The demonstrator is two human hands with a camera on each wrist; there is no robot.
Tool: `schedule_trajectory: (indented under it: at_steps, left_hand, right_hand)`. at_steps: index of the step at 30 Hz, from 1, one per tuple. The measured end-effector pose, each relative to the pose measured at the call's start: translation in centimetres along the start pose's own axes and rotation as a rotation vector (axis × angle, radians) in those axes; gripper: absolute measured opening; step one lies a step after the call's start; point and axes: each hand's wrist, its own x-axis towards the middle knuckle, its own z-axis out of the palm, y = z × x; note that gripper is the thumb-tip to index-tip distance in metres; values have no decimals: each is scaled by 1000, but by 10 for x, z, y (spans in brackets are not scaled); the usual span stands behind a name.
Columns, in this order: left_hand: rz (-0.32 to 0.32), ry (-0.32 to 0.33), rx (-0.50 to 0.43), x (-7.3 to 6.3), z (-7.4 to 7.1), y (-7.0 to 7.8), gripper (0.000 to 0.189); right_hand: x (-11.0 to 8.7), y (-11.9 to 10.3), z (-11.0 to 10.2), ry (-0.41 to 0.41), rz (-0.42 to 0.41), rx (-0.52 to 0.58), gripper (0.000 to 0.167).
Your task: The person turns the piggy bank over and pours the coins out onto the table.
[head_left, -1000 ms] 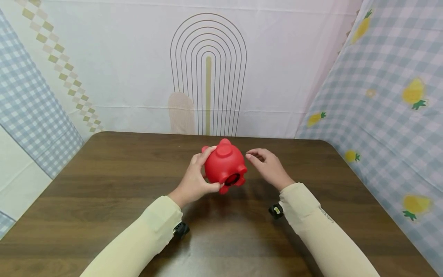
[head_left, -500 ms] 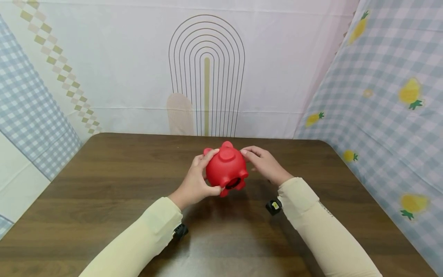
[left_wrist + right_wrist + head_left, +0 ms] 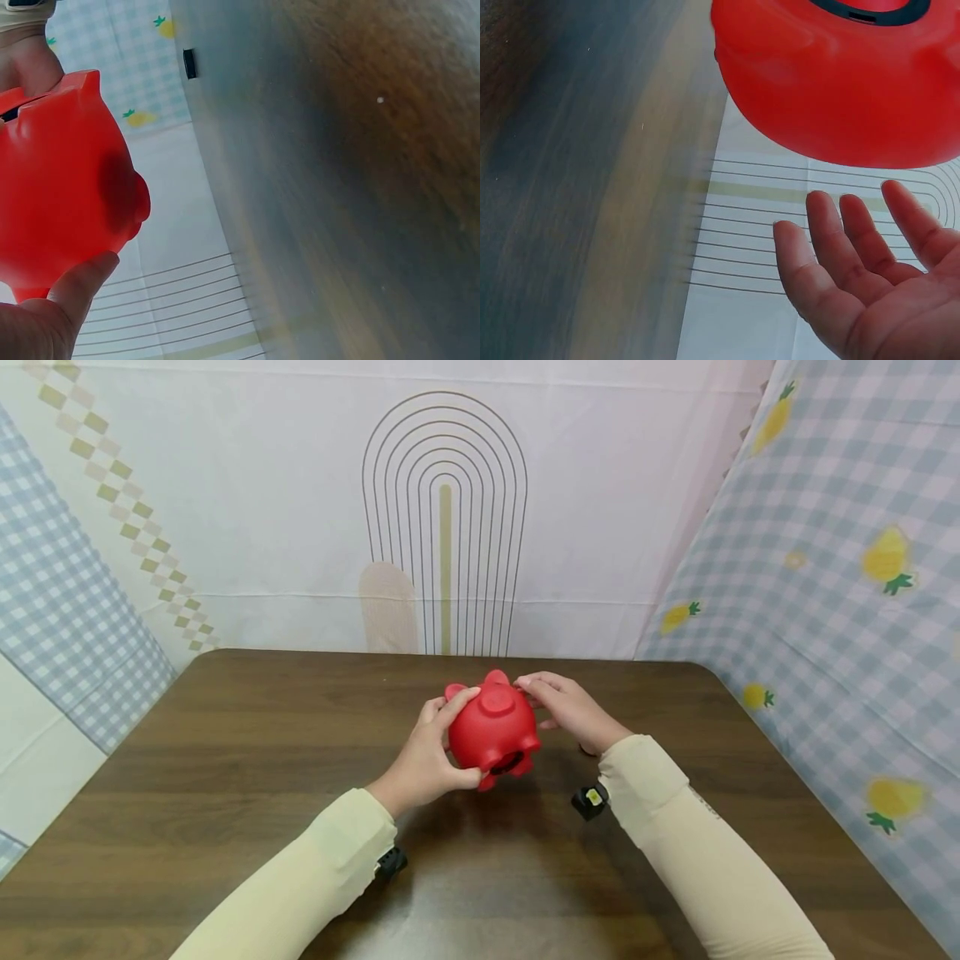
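A red piggy bank (image 3: pixel 491 731) is held up over the brown wooden table (image 3: pixel 247 760), its snout towards the viewer and its underside, with a dark round opening, tilted low and to the right. My left hand (image 3: pixel 422 753) grips it from the left, thumb near the front and fingers over the upper side. In the left wrist view, the thumb (image 3: pixel 79 285) presses on the red body (image 3: pixel 64 187). My right hand (image 3: pixel 576 712) is just right of the bank. The right wrist view has that hand (image 3: pixel 862 292) with fingers spread and gently bent, a gap below the red surface (image 3: pixel 840 97).
Patterned cloth walls stand behind the table (image 3: pixel 300 527) and on the right side (image 3: pixel 825 635). A small black device (image 3: pixel 588 802) sits at the right wrist, another black device (image 3: pixel 391 862) at the left.
The piggy bank has shifted slightly down and right with the left hand, its underside opening turning further from view. My right hand has moved left and slightly up, close beside it.
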Motion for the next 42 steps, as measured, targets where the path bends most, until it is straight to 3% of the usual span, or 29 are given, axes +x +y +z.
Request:
schedule_trajectory:
  at_steps: [15,30,42]
  left_hand:
    - [21,-23,28,-1,4,0,94]
    - [47,-60,62,-3,5,0,88]
    - [55,-60,37,-3,7,3,87]
  right_hand:
    - [6,-3,2,-112,38,14,50]
    - [8,-1,-2,-261,71,169,50]
    - [9,7,-1,-279,38,289,51]
